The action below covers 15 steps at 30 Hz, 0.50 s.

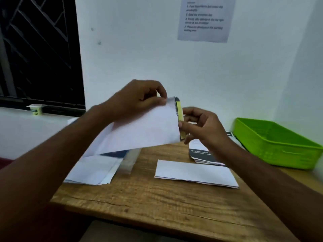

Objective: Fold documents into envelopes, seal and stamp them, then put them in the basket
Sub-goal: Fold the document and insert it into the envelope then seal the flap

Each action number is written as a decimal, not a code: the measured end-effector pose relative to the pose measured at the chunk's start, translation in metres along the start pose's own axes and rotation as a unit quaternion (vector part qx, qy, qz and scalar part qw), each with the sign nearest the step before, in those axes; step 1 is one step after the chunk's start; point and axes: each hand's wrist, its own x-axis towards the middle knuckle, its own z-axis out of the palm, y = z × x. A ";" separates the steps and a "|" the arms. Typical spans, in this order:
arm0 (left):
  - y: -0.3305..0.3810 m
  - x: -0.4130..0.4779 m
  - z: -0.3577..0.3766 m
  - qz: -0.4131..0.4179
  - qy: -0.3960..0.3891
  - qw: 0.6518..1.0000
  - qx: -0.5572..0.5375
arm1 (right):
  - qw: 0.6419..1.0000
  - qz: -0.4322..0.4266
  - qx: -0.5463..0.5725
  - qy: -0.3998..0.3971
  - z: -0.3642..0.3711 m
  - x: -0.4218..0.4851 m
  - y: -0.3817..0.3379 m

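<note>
Wooden table (157,203) fills the lower frame, bearing a flat envelope (195,173) at centre right and the green basket (272,151) at the right edge. Above it, at frame centre, the left hand (138,98) pinches the upper edge of a raised envelope (145,130) while the right hand (202,126) pinches a folded document (180,116) at its right-hand mouth; insertion appears to be the step in hand. Next, the document probably needs pushing fully inside before the flap can be sealed.

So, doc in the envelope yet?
Partly in: the doc sticks out of the envelope mouth, yellow edge showing, right hand pinching it.
</note>
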 end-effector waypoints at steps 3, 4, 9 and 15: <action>-0.002 0.017 0.031 0.001 -0.057 0.998 0.019 | 0.997 0.081 0.011 -0.002 -0.019 -0.002 0.021; -0.004 0.021 0.042 0.001 -0.073 0.997 0.026 | 0.994 0.104 0.013 -0.005 -0.024 -0.003 0.028; -0.017 0.029 0.094 -0.011 -0.099 0.991 0.085 | 0.990 0.125 -0.052 0.029 -0.046 -0.010 0.055; -0.033 0.015 0.134 0.003 -0.102 0.980 0.169 | 0.984 0.127 -0.077 0.099 -0.066 -0.012 0.079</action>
